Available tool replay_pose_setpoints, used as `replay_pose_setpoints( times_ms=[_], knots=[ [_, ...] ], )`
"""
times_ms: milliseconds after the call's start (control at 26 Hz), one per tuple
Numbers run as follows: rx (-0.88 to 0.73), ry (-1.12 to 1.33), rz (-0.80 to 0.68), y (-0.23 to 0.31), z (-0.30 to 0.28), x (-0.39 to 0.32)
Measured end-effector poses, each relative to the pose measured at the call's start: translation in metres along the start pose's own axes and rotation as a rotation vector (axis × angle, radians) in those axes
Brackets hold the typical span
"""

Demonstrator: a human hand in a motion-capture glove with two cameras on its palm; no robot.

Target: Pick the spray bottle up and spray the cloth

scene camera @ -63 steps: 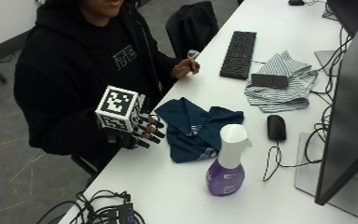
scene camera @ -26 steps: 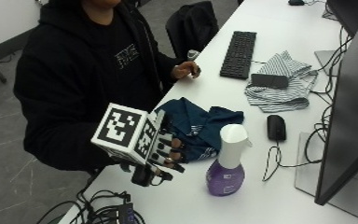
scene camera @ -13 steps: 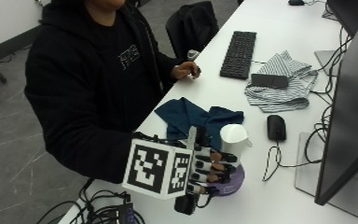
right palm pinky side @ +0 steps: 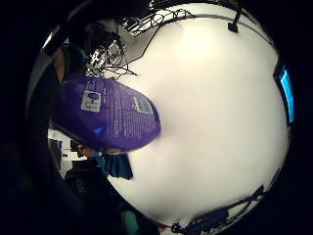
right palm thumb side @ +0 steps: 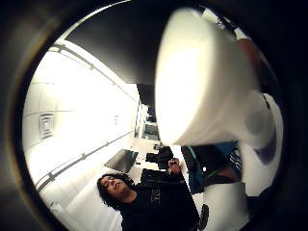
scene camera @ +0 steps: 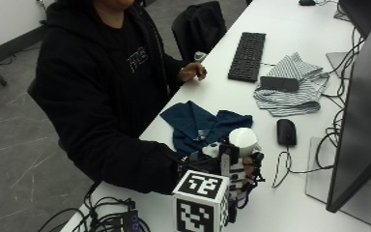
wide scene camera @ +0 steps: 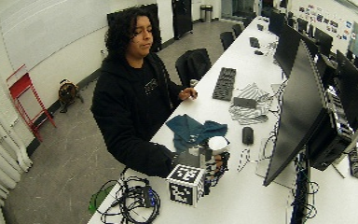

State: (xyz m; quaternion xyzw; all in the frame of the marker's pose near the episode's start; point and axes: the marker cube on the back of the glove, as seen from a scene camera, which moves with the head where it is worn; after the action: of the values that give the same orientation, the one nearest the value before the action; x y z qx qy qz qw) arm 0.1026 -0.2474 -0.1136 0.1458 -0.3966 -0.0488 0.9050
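The spray bottle stands on the white table (scene camera: 314, 203) just in front of the dark blue cloth (scene camera: 198, 123), which lies crumpled near the table's edge. Its white spray head (scene camera: 242, 137) sticks up above my gloved right hand (scene camera: 247, 166). The hand's fingers curl round the neck and body, hiding most of the purple body in the outside view. That purple body (right palm pinky side: 107, 115) fills much of the little finger side palm view. The white head (right palm thumb side: 202, 82) looms close in the thumb side palm view. I cannot tell whether the bottle's base has left the table.
A black mouse (scene camera: 286, 131) lies just beyond the bottle, by the monitor (scene camera: 362, 111). Farther back are a striped cloth (scene camera: 294, 92) and a black keyboard (scene camera: 247, 49). The bare left hand (scene camera: 192, 72) rests at the table edge. Cables (scene camera: 108, 217) hang at the near corner.
The gloved hand has moved from the table edge beside the blue cloth over to the spray bottle and has wrapped round it. The bottle and cloth stay where they were.
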Motion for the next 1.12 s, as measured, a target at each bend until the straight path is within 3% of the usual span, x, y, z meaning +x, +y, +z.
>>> replay_pose_setpoints(
  times_ms=[500,1116],
  knots=[
    [0.181,-0.213,-0.015,-0.025,0.017,0.004],
    [0.385,-0.142,-0.044,-0.031,0.03,0.014]
  ],
)
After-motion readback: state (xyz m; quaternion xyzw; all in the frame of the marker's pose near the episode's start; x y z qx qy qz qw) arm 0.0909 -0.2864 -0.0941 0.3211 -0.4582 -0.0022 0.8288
